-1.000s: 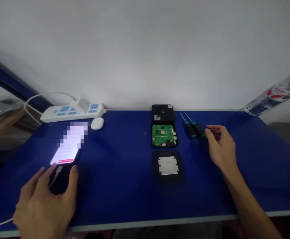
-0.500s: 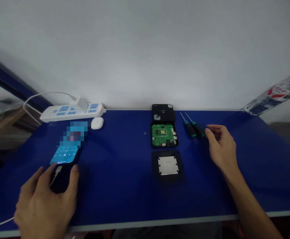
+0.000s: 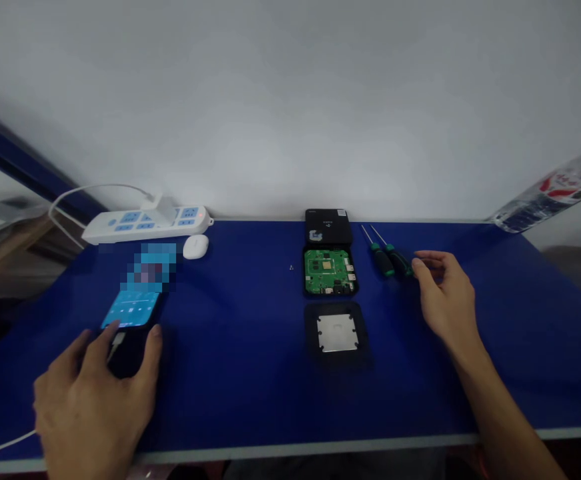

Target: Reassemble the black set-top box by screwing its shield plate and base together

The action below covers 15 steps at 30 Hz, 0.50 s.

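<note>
My left hand is spread on the near left of the table, holding nothing. Its fingertips reach the lower end of a lit phone, where a white charging cable plugs in. On the other side, my right hand rests with loosely bent fingers, empty. The thumb lies right by the handle ends of two green-and-black screwdrivers; whether it touches one I cannot tell. Between the hands sit a black case with a green circuit board, a black lid behind it, and a black cover with a metal plate in front.
A few tiny screws lie left of the circuit board. A white power strip with a plugged-in charger stands at the back left, near a white rounded case. A plastic-wrapped bottle is at the far right, and a wall rises behind.
My left hand has shifted very slightly up and to the right by the phone. My right hand and the parts on the table stay essentially as they were.
</note>
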Motion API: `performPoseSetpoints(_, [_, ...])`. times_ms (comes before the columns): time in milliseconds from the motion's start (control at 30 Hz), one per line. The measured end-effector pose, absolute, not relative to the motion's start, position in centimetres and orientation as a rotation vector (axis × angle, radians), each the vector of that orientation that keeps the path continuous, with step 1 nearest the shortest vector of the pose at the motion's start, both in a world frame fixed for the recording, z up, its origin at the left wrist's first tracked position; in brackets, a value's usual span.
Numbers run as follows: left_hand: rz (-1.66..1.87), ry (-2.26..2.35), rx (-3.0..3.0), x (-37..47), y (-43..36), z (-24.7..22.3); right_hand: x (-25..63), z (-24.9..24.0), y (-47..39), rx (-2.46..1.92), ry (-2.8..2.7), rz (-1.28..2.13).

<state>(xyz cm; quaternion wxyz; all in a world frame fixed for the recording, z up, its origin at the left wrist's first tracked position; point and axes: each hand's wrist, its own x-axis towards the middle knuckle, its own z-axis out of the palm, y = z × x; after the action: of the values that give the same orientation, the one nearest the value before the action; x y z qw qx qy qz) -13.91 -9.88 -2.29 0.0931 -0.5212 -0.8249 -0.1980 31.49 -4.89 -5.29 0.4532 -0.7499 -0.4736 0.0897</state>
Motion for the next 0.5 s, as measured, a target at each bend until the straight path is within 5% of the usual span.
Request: performPoseSetpoints(500, [-0.571, -2.515, -1.475, -15.2, -8.4, -1.6, 31.3, -5.1, -4.9, -1.856, -1.167, 0.244])
